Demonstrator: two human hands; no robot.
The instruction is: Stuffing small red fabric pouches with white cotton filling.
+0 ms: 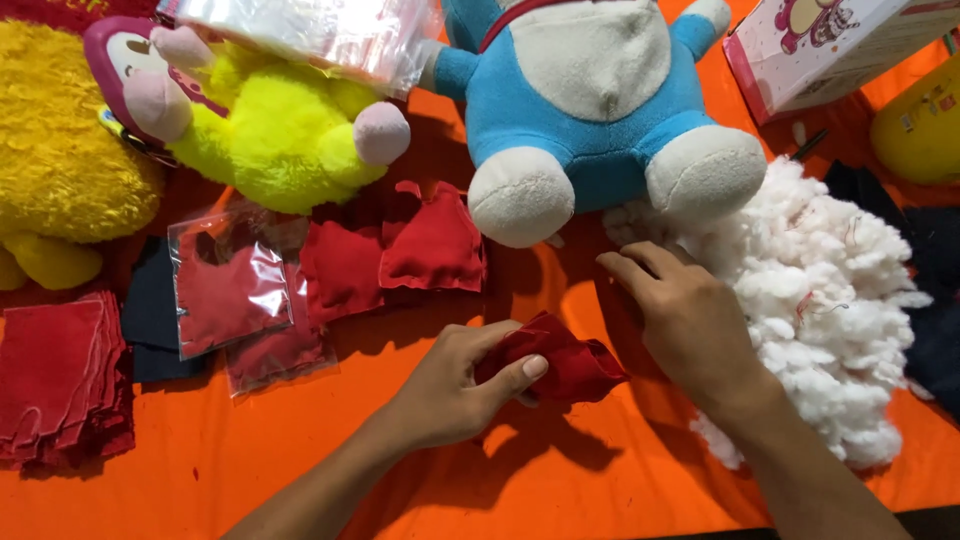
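Note:
My left hand grips a small red fabric pouch just above the orange table cover, thumb on top of the cloth. Fingers bent, my right hand reaches into the near edge of a big pile of white stuffing; whether it pinches any fibre is hidden. Two stuffed red pouches lie just beyond my left hand.
A blue and white plush toy sits behind the stuffing. A yellow and pink plush and a yellow furry toy lie at the back left. Clear bags with red cloth and a red fabric stack sit left. A pink-edged box stands far right.

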